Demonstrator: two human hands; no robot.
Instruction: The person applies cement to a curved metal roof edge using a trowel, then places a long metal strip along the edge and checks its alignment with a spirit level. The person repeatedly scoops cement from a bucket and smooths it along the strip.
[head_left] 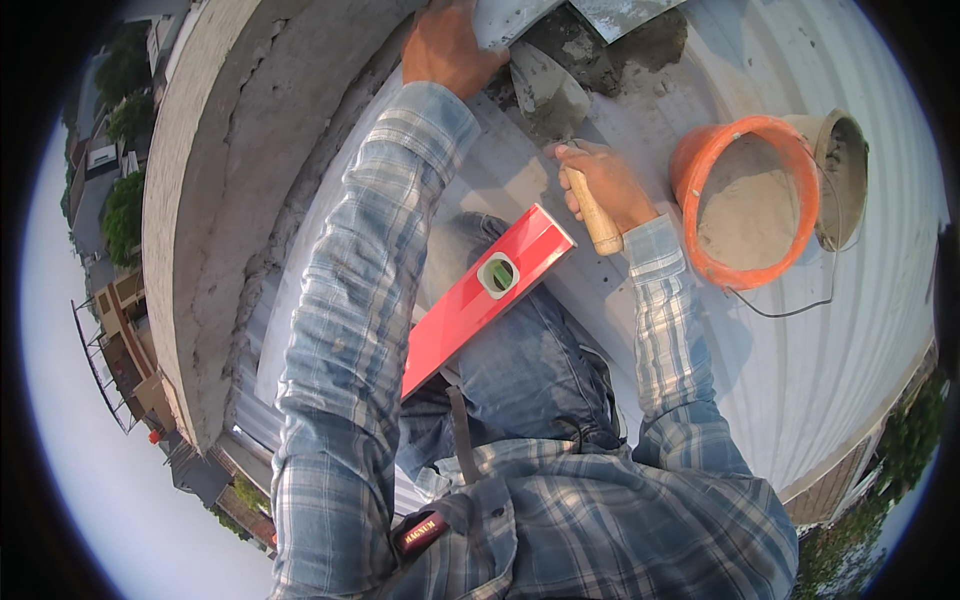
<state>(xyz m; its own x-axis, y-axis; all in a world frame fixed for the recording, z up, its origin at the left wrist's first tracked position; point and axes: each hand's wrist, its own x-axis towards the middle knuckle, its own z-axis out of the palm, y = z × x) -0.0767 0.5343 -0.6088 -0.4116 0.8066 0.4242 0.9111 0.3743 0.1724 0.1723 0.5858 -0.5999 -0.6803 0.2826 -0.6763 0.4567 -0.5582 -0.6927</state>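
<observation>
My right hand [610,185] is closed round the wooden handle of a trowel [548,95]. The trowel's grey, mortar-smeared blade points away from me, over a patch of wet mortar [655,45]. At the top edge my left hand [450,50] rests against a pale flat slab [505,18] beside the low wall; most of its fingers are hidden. A second pale slab [620,12] shows at the top, by the mortar. Across my lap, slanting up to the right, lies a red spirit level [490,290] with a green vial.
To the right, an orange bucket [690,170] with grey mix and a wire handle stands on the ribbed metal roof [800,390]. A mortar-stained bucket [845,175] stands behind it. A curved concrete wall [210,200] runs along the left, with buildings and trees beyond.
</observation>
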